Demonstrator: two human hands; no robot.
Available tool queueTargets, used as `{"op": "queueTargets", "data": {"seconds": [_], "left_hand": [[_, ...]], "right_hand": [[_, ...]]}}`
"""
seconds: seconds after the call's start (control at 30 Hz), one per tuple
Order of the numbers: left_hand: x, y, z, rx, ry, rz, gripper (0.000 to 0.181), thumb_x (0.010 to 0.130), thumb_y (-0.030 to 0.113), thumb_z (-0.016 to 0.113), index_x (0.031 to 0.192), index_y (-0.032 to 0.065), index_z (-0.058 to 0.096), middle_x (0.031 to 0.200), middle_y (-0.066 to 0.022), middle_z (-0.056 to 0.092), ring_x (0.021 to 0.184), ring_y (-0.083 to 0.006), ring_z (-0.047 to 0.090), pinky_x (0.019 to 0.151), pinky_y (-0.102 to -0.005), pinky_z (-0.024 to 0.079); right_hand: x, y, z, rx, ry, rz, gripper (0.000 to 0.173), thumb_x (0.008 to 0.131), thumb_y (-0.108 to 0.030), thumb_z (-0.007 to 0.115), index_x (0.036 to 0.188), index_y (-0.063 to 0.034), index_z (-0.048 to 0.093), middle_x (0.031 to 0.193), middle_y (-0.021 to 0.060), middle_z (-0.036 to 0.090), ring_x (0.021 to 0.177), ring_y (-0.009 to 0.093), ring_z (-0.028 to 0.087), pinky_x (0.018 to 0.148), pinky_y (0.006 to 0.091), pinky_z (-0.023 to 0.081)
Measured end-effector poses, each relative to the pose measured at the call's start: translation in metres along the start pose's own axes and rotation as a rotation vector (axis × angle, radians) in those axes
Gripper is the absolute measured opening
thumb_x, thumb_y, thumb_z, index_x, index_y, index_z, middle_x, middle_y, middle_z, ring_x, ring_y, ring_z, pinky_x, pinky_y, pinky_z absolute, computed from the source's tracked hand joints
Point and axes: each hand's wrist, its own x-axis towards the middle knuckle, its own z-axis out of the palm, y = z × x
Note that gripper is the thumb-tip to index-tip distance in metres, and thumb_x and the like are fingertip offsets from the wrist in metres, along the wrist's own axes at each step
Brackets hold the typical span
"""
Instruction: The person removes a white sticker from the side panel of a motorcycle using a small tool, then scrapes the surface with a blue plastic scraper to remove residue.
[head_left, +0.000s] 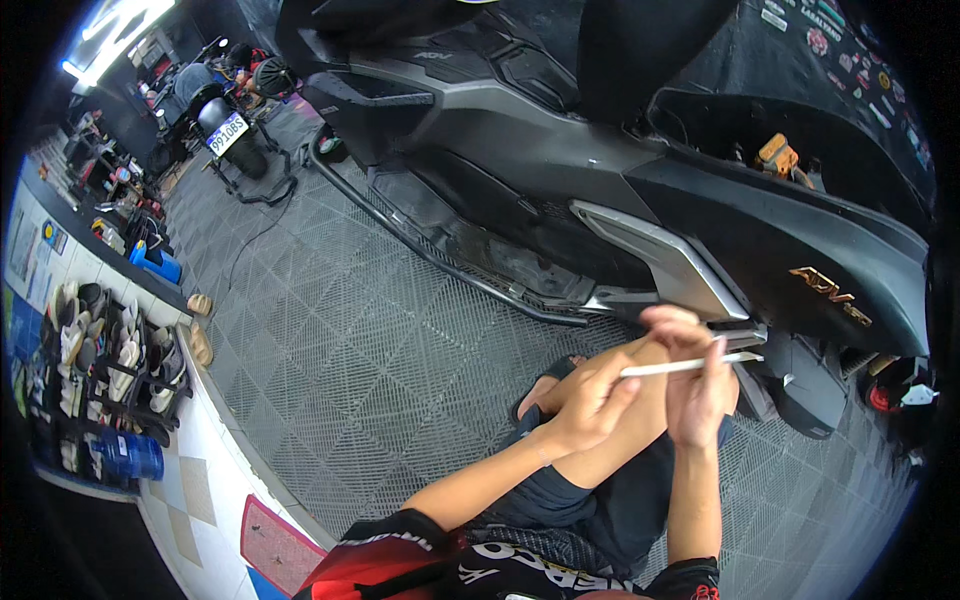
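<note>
My left hand (600, 401) grips one end of a slim whitish rod-like tool (664, 368). The tool points right and has a flattened or bent tip; its exact kind cannot be told. Motion blurs the fingers of my right hand (694, 382), which is raised with the tool crossing its palm behind the thumb. Whether the right hand grips the tool is unclear. Just beyond both hands stands a dark grey and black motor scooter (525, 150), with a silver trim panel (660, 259) on its side and a gold emblem (831, 295) on its rear body.
An orange-yellow object (778, 156) lies in the scooter's open compartment. A black tubular side bar (450, 270) runs low along the scooter. Another motorcycle (225, 124) stands farther back on the grey grid-tile floor (322, 322). A shoe rack (124, 360) and a blue water jug (131, 454) are at left.
</note>
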Motion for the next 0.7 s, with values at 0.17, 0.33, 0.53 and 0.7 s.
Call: {"op": "queueTargets", "data": {"seconds": [0.17,0.33,0.53,0.7], "left_hand": [[-0.038,0.014,-0.019,-0.153,-0.133,-0.3,0.025,0.111,0.022,0.05,0.098,0.0026,0.06,0.069,-0.0003,0.056,0.055,-0.0041,0.046,0.05,-0.0223,0.038],[-0.043,0.021,-0.02,-0.169,-0.13,-0.427,0.033,0.112,0.032,0.051,0.094,0.004,0.058,0.067,-0.0012,0.056,0.055,-0.0049,0.045,0.05,-0.0205,0.034],[-0.032,0.02,-0.012,-0.406,-0.331,-0.52,0.034,0.111,0.03,0.052,0.091,0.0033,0.056,0.069,-0.0046,0.056,0.055,-0.0073,0.047,0.048,-0.0223,0.036],[-0.033,0.032,-0.017,-0.357,-0.355,-0.467,0.028,0.109,0.022,0.055,0.092,0.0009,0.062,0.072,-0.0015,0.06,0.056,-0.0061,0.05,0.051,-0.0232,0.039]], "right_hand": [[-0.037,0.006,-0.014,0.028,-0.107,0.201,0.067,0.113,-0.044,0.03,0.124,0.0101,0.067,0.133,0.0236,0.063,0.123,0.033,0.059,0.112,0.0456,0.039],[-0.051,-0.003,-0.033,-0.14,-0.115,0.182,0.065,0.114,-0.046,0.026,0.138,0.0019,0.063,0.139,0.0178,0.06,0.12,0.026,0.061,0.099,0.0369,0.044],[-0.067,-0.03,-0.048,-0.188,-0.036,0.083,0.075,0.112,-0.053,0.022,0.139,0.0041,0.063,0.14,0.0227,0.059,0.119,0.03,0.061,0.107,0.0432,0.045],[-0.078,-0.045,-0.044,-0.403,-0.063,0.053,0.088,0.11,-0.059,0.008,0.143,0.0046,0.059,0.142,0.0264,0.059,0.111,0.034,0.067,0.108,0.0502,0.044]]}}
